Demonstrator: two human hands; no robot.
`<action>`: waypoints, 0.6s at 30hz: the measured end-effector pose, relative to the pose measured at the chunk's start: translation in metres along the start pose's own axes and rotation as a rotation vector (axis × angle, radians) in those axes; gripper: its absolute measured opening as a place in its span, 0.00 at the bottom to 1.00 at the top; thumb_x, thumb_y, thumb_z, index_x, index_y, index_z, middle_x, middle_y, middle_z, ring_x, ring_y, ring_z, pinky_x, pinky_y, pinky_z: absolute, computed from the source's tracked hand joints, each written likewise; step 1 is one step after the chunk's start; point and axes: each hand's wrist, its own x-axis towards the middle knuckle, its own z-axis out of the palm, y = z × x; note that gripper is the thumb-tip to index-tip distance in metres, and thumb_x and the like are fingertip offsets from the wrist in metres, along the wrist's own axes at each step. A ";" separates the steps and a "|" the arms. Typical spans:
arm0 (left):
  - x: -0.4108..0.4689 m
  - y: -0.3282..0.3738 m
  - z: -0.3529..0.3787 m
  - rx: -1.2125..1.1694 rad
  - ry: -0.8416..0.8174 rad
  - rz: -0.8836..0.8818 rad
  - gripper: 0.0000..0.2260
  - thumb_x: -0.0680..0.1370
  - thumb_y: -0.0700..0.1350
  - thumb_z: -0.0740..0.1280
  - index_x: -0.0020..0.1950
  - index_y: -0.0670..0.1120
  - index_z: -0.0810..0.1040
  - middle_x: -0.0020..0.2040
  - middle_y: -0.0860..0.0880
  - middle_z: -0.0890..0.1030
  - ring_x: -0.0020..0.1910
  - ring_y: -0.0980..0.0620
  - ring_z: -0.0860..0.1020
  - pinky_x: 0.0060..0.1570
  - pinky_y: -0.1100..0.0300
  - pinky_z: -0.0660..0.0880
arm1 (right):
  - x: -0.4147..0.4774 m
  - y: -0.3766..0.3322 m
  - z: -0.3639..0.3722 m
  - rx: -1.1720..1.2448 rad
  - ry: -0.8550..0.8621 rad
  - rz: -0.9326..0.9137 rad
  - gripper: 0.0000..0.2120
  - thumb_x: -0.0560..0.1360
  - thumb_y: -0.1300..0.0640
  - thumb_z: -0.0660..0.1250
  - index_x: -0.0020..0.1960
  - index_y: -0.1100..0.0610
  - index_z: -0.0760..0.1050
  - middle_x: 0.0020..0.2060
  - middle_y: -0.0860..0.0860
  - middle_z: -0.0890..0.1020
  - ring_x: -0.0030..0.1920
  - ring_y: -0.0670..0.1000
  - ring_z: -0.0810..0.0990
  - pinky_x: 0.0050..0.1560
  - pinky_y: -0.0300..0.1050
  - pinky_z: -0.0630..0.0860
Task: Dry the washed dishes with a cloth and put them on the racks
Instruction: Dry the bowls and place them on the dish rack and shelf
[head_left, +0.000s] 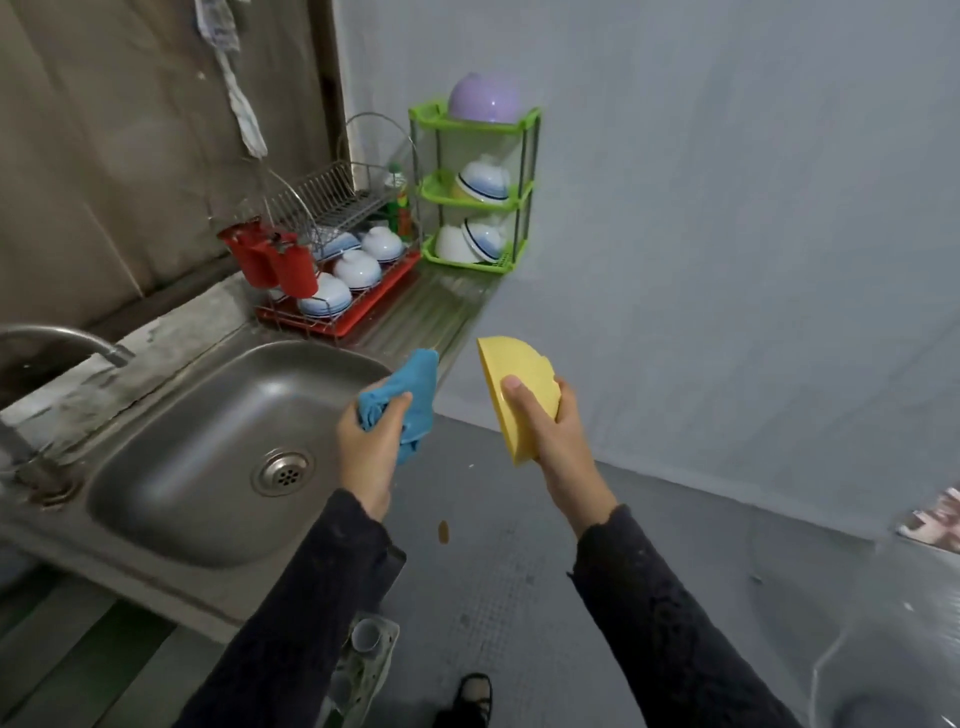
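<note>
My left hand (370, 447) grips a bunched blue cloth (415, 387) over the right edge of the steel sink (171, 457). My right hand (550, 431) holds a yellow bowl (524, 387) tilted on its side, thumb on its outside, in the air to the right of the cloth. Beyond the sink stands a metal dish rack (337, 260) on a red tray with several white-and-blue bowls upside down. At the far corner a green three-tier rack (475, 187) carries a purple bowl (484, 97) on top and white bowls on its lower tiers.
Red utensil cups (270, 260) hang at the metal rack's left end. A tap (62, 343) reaches over the sink from the left. The ribbed draining board (431, 312) lies between sink and racks. Grey floor and a grey wall fill the right; a foot (470, 699) shows below.
</note>
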 end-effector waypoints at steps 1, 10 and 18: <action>0.009 -0.002 0.008 0.000 0.002 -0.004 0.09 0.78 0.40 0.69 0.54 0.52 0.79 0.55 0.45 0.82 0.54 0.47 0.82 0.55 0.52 0.79 | 0.010 -0.001 -0.003 -0.011 0.007 -0.003 0.37 0.68 0.33 0.71 0.70 0.39 0.59 0.66 0.46 0.72 0.60 0.46 0.75 0.50 0.43 0.76; 0.157 -0.002 0.109 -0.021 0.049 0.057 0.09 0.77 0.39 0.70 0.54 0.51 0.81 0.53 0.49 0.83 0.51 0.52 0.82 0.55 0.54 0.79 | 0.186 -0.044 -0.004 -0.057 -0.016 -0.113 0.33 0.71 0.36 0.74 0.70 0.43 0.63 0.64 0.47 0.74 0.59 0.46 0.76 0.42 0.36 0.75; 0.270 0.006 0.171 -0.003 0.089 0.104 0.08 0.76 0.41 0.71 0.55 0.48 0.81 0.54 0.48 0.84 0.54 0.49 0.82 0.59 0.49 0.78 | 0.309 -0.071 0.005 -0.080 -0.013 -0.163 0.45 0.59 0.27 0.72 0.70 0.43 0.63 0.65 0.46 0.73 0.62 0.47 0.75 0.50 0.40 0.75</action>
